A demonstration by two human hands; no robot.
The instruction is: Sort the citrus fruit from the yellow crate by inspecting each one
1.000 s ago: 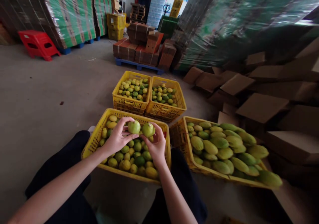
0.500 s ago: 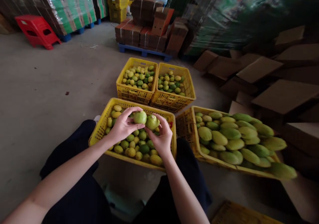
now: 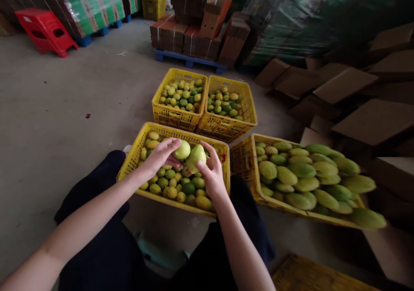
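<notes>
Two pale green lemons are held side by side over a yellow crate [image 3: 127,164] that stands between my knees. My left hand [image 3: 163,155] closes around the rounder lemon [image 3: 182,149], thumb below and fingers behind it. In my right hand [image 3: 211,170] a larger, pear-shaped lemon [image 3: 196,158] is gripped between thumb and fingers, its narrower end pointing up. Beneath both hands, the crate is filled with loose green and yellow lemons [image 3: 171,192].
Two more crates of lemons [image 3: 181,114] stand just beyond. To the right, a crate [image 3: 255,174] is heaped with long green fruits [image 3: 302,170]. Cardboard boxes [image 3: 375,120] pile up at far right. A red stool [image 3: 47,32] and a loaded blue pallet [image 3: 189,61] are farther back.
The lemon in my right hand has turned, now showing its long side instead of its stem end. My left hand has shifted its fingers on its lemon. The view has tilted slightly downward.
</notes>
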